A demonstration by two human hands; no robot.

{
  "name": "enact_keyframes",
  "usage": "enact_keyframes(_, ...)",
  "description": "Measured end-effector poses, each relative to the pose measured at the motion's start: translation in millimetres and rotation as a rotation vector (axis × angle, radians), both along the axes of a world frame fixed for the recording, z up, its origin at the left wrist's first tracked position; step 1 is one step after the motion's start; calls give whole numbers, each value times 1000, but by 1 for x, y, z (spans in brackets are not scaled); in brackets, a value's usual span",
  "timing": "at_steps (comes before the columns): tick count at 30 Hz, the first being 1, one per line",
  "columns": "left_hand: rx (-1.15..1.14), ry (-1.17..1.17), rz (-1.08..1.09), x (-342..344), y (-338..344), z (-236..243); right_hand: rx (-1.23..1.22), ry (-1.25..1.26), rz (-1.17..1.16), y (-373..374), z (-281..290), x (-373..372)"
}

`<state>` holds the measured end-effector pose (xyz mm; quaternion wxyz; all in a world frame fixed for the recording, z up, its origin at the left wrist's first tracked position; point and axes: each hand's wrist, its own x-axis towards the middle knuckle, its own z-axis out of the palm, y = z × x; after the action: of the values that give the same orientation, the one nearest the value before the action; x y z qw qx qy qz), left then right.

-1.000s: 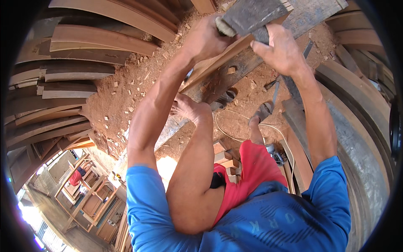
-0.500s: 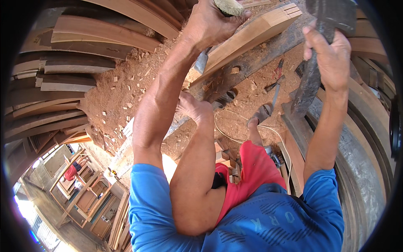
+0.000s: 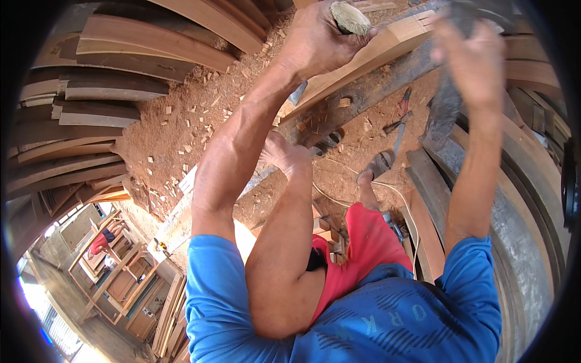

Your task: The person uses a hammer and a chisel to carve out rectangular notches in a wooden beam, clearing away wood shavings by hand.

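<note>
My left hand point(image 3: 324, 43) is wrapped round the handle of a chisel point(image 3: 350, 18), whose pale, battered butt end sticks out above the fist. A bit of its metal blade shows under the wrist, beside a light wooden beam point(image 3: 357, 60); the cutting tip is hidden. Notches or cut lines mark the far end of that beam. My right hand point(image 3: 475, 63), smeared by motion, grips the dark handle of a hammer point(image 3: 443, 115). The blocky hammer head is at the upper right, also blurred, apart from the chisel.
Under the beam lies a dark timber point(image 3: 327, 112). My bare foot point(image 3: 284, 151) rests by it; my sandalled foot point(image 3: 380, 166) is on sawdust. Red-handled pliers point(image 3: 402, 104) and a cable point(image 3: 393, 187) lie nearby. Plank stacks point(image 3: 115, 94) flank both sides. Another person point(image 3: 100, 242) is at far lower left.
My left hand with the chisel has shifted a little right. The right hand and hammer have moved slightly and are now blurred.
</note>
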<state>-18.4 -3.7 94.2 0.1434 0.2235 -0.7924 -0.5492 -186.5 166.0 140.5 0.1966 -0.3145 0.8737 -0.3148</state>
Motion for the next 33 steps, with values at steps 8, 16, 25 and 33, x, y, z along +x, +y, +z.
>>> enact_keyframes(8, -53, 54, -67, -4, -4, -7, -529, -188, 67, -8, -31, -6)
enact_keyframes(16, 81, -207, -198, -3, -12, -30, -115, -193, 62, -15, -25, 16)
enact_keyframes(25, -37, -265, -127, -6, -2, -17, -253, -198, 106, -8, -58, 24)
enact_keyframes(33, -330, -363, -134, 8, -5, -33, -164, -258, 132, -1, -83, 35)
